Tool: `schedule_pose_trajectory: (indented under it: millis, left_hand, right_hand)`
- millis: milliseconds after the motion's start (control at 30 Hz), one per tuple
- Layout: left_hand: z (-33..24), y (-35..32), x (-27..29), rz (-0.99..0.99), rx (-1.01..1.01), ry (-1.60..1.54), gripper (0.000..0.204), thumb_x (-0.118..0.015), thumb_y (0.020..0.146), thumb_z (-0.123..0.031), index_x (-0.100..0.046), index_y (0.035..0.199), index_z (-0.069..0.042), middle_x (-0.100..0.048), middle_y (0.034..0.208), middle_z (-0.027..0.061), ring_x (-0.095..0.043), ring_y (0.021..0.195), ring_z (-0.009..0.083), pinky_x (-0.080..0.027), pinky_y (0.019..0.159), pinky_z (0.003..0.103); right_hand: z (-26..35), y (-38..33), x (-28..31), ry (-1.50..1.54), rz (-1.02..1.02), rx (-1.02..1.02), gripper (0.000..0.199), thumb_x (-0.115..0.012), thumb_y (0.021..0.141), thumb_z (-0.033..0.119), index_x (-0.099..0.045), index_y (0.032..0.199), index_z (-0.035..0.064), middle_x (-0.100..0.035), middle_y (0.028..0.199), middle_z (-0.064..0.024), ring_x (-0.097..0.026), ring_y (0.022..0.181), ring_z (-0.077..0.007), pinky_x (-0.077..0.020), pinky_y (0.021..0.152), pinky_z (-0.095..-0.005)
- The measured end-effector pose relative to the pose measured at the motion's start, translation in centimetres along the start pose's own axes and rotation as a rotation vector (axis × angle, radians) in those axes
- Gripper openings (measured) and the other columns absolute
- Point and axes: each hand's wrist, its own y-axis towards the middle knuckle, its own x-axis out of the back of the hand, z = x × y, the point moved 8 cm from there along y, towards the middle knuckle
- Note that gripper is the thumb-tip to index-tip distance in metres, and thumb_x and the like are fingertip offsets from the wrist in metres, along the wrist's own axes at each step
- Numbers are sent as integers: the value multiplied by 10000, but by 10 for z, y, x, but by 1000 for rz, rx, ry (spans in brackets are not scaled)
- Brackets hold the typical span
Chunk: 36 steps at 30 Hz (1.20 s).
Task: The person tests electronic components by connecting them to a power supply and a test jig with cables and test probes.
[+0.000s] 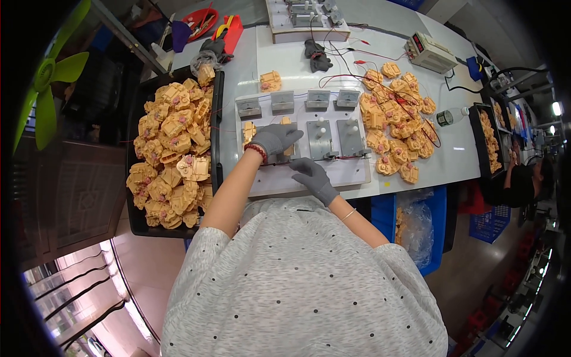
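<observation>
My left hand (278, 140), in a grey glove with a red bead bracelet at the wrist, lies over the second station of a white test board. Its fingers curl across a yellow plastic gearbox housing (289, 150), mostly hidden beneath them. Another yellow housing (249, 132) sits at the leftmost station. My right hand (316, 180), also gloved, is at the board's front edge, thumb and fingers apart with nothing visible between them. Two grey metal fixture plates (321, 140) with white knobs stand right of my left hand. Several small panel meters (283, 102) line the board's back.
A black tray (218, 128) heaped with yellow housings stands left. More housings (392, 110) are piled right, crossed by red and black leads. Behind are a power supply (430, 52), a dark glove (317, 56) and a red bin (233, 37). A bottle (452, 116) lies right; a blue crate (438, 229) is below.
</observation>
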Motion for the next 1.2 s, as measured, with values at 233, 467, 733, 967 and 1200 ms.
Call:
schedule_pose_trajectory:
  millis: [233, 467, 733, 967, 1200]
  left_hand:
    - [0, 1, -2, 67, 124, 105, 425, -538, 698, -482, -605, 977, -168, -652, 934, 109, -625, 888, 281, -469, 786, 386]
    - [-12, -3, 7, -58, 139, 179, 280, -537, 679, -338, -593, 884, -156, -645, 823, 122, -628, 805, 300, -474, 731, 415]
    - [-21, -9, 9, -166, 111, 234, 173, -528, 721, -273, -562, 828, -141, -611, 811, 152, -619, 766, 335, -477, 679, 444]
    - [-16, -14, -1, -231, 190, 282, 258, -527, 767, -301, -585, 980, -168, -552, 909, 202, -615, 759, 359, -472, 655, 478]
    - [-23, -25, 2, -346, 192, 344, 232, -546, 823, -351, -571, 944, -155, -552, 866, 194, -614, 678, 363, -493, 609, 441]
  right_hand:
    - [-27, 15, 5, -29, -41, 87, 176, -642, 680, 82, -584, 835, 23, -586, 812, -55, -563, 797, -169, -454, 756, -302]
    - [-21, 9, 5, -75, -65, 147, 196, -658, 611, 87, -567, 771, 19, -556, 791, -68, -551, 775, -174, -445, 736, -287]
    - [-13, 5, 4, -91, -88, 171, 192, -651, 596, 63, -560, 759, 19, -544, 776, -66, -540, 757, -175, -442, 718, -285]
    - [-17, 7, 2, -25, -68, 155, 175, -650, 603, 52, -557, 746, 14, -542, 774, -69, -538, 746, -178, -438, 704, -285]
    - [-8, 2, 0, -98, -57, 131, 157, -652, 638, 61, -553, 748, 9, -533, 772, -70, -531, 729, -174, -432, 691, -283]
